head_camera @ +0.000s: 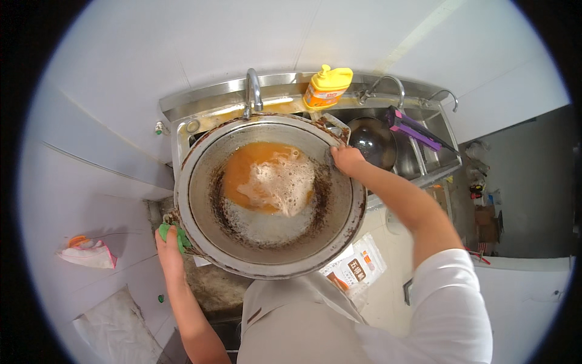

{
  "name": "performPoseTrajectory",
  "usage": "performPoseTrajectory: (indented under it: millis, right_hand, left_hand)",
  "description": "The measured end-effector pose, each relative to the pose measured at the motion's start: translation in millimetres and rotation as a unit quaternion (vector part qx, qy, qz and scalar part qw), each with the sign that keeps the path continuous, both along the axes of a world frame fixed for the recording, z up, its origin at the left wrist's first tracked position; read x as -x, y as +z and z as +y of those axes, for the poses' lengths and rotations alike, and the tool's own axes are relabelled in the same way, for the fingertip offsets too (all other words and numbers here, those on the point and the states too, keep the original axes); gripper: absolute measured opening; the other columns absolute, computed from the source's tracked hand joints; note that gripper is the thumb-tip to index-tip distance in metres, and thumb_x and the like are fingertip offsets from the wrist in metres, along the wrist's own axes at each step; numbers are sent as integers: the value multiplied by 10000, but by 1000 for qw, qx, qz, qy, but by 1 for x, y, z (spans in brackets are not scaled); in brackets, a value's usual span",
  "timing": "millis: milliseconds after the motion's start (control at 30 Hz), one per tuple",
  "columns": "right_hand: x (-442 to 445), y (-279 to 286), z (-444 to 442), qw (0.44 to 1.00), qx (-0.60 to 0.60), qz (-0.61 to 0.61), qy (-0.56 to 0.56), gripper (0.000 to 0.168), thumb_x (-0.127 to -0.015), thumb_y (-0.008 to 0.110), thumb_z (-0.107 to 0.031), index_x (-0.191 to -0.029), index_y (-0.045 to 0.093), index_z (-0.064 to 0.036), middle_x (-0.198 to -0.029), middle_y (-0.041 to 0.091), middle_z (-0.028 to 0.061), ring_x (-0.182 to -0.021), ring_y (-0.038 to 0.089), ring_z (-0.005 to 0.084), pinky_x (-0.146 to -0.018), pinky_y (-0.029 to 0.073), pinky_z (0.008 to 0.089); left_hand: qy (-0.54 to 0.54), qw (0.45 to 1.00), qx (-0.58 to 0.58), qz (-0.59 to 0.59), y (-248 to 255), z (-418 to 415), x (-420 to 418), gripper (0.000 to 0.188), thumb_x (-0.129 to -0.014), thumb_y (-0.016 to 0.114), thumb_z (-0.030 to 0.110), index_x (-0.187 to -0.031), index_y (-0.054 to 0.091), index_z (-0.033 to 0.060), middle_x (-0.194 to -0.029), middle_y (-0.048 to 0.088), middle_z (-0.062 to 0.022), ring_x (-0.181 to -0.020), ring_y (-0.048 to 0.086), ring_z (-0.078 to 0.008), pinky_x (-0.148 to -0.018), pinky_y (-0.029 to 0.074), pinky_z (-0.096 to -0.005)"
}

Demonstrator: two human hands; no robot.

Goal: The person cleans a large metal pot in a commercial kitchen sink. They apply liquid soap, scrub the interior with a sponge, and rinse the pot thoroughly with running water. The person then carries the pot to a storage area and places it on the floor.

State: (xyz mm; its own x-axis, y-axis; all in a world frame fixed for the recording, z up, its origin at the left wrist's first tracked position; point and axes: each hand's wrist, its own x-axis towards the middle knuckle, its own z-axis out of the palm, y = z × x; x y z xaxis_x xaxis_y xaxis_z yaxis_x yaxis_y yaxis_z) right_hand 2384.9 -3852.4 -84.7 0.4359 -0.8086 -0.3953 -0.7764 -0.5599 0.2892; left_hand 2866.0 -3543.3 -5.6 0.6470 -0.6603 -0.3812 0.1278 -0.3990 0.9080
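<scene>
A large, round metal pot (pixel 273 252) with a stained, rusty rim stands over the sink and tilts toward its far side. Orange-brown, foamy liquid (pixel 268 175) pools inside against the far wall, and dark scorch marks ring the bottom. On the pot's left side, my left hand (pixel 169 241) holds a green cloth (pixel 181 237) against the handle area. My right hand (pixel 348 160) grips the rim at the right, its fingertips reaching over the inner wall. Whether those fingers also hold a small scourer cannot be made out.
Behind the pot rises a curved faucet (pixel 253 88). A yellow detergent jug (pixel 328 87) stands on the stainless-steel sink ledge. A dark wok (pixel 373 143) and a purple-and-black long-handled tool (pixel 413 129) lie at the right basins. A printed bag (pixel 359 266) is on the floor.
</scene>
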Motion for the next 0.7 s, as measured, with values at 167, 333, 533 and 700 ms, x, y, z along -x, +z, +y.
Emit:
performPoseTrajectory:
  millis: [167, 333, 533, 700]
  right_hand:
    - [-67, -44, -34, 992, 75, -45, -94, 332, -905, 625, -223, -1183, 566, -49, -1146, 622, 204, -1047, 653, 354, -846, 565, 437]
    - [-65, 12, -38, 925, 108, -306, -198, 427, -826, 690, -305, -1123, 574, -21, -1096, 610, 225, -1038, 616, 398, -908, 521, 467]
    - [44, 56, -68, 825, 34, -439, -354, 460, -845, 678, -258, -1195, 573, 21, -976, 687, 178, -896, 668, 287, -771, 525, 412]
    - [39, 33, -97, 686, -213, -557, -418, 409, -917, 658, -214, -1282, 597, -38, -1118, 673, 98, -944, 633, 195, -867, 493, 329]
  left_hand:
    - [-8, 1000, -14, -8, 12, -3, 6, 331, -982, 571, 273, -1188, 541, 16, -1086, 568, -65, -1021, 514, -186, -973, 385, -310]
    - [13, 1000, -20, 14, 3, -2, 2, 293, -993, 563, 267, -1161, 543, 29, -1038, 554, -51, -976, 501, -173, -940, 388, -306]
    - [47, 997, -48, 40, -17, 2, -9, 349, -984, 588, 274, -1206, 557, 6, -1071, 579, -58, -958, 531, -173, -901, 426, -310]
    - [50, 996, -74, 23, -16, 2, -15, 301, -966, 612, 256, -1131, 619, 4, -994, 629, -43, -862, 579, -149, -788, 467, -307]
